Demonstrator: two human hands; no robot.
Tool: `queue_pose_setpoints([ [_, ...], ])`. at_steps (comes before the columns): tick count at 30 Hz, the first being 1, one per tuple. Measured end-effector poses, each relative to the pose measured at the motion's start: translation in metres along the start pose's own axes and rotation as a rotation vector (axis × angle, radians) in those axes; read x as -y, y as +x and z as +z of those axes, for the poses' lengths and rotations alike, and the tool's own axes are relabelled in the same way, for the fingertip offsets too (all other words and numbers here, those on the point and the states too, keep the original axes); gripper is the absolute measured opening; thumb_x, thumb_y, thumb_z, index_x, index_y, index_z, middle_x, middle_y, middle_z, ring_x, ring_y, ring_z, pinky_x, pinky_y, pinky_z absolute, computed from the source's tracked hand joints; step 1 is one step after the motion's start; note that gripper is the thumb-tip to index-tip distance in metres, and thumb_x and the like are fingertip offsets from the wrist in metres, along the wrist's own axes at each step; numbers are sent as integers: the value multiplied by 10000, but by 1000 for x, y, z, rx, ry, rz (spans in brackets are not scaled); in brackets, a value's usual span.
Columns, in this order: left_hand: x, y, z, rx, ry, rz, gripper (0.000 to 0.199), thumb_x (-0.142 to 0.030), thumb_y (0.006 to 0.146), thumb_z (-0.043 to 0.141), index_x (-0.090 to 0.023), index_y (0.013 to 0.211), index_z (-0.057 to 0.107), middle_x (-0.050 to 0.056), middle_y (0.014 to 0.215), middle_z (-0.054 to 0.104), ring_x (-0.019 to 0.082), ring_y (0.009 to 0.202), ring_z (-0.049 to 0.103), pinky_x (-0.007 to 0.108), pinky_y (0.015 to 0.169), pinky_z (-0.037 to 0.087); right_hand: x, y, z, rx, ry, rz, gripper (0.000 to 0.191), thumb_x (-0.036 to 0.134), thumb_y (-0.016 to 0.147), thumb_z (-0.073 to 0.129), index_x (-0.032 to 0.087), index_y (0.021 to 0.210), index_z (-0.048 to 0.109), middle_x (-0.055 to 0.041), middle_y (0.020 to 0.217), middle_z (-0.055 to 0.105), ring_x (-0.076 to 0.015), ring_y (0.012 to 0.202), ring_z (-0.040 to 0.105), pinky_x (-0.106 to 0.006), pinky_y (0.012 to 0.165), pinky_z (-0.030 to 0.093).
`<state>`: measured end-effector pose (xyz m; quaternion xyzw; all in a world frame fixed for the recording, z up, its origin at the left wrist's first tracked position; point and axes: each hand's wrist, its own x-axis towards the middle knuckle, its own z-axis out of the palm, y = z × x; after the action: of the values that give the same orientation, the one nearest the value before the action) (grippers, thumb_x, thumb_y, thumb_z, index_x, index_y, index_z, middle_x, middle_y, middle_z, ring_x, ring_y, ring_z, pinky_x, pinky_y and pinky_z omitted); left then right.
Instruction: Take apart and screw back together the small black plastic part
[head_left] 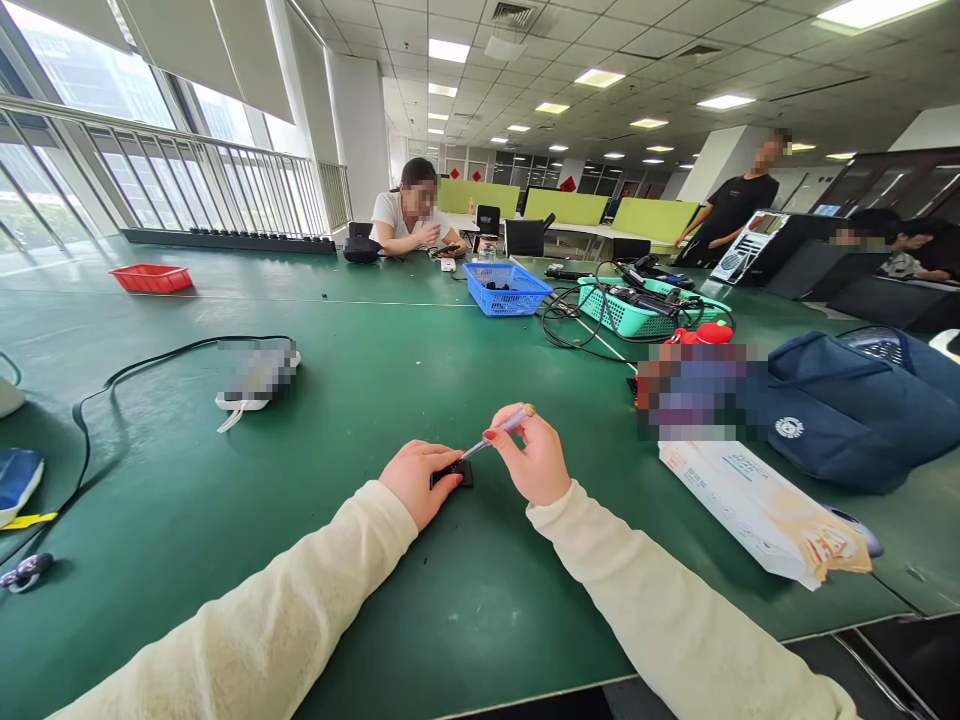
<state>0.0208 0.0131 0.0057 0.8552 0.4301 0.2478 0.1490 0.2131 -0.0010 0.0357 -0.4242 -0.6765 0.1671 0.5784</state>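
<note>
On the green tabletop lies a small black rectangular part (463,474), its exact kind unclear. My left hand (420,482) grips it between thumb and fingers and hides much of its left side. In my right hand (534,460) is a screwdriver (504,428) with a clear handle, pinched between thumb and fingers. Its thin shaft slants down to the left, and the tip is at the upper edge of the black part. Whether the tip sits in a screw is too small to tell.
A white tissue pack (750,505) and a navy bag (862,410) lie to the right. Farther back stand a blue basket (507,300), a green basket (637,318) with cables, and a red tray (152,279). A person (405,215) sits across the table (337,390).
</note>
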Motion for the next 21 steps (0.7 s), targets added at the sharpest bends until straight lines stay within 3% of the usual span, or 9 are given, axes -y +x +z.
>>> queue_pose_setpoints([
  [11,1,1,1,3,0,-2,331,-291,837,575,-266,1134,718,27,1116,744,239,1013,639,420,968,511,-5,-2,2,-24,61,125,284,487,838,638,211,791,595,-27,756,664,-152,642,643,-305,634,562],
  [21,-1,0,-1,-6,-6,-35,320,-267,827,590,-278,1118,722,9,1067,757,234,990,638,399,950,523,-6,-3,3,-62,95,147,295,483,811,663,217,911,585,-13,748,648,-155,641,640,-309,637,560],
])
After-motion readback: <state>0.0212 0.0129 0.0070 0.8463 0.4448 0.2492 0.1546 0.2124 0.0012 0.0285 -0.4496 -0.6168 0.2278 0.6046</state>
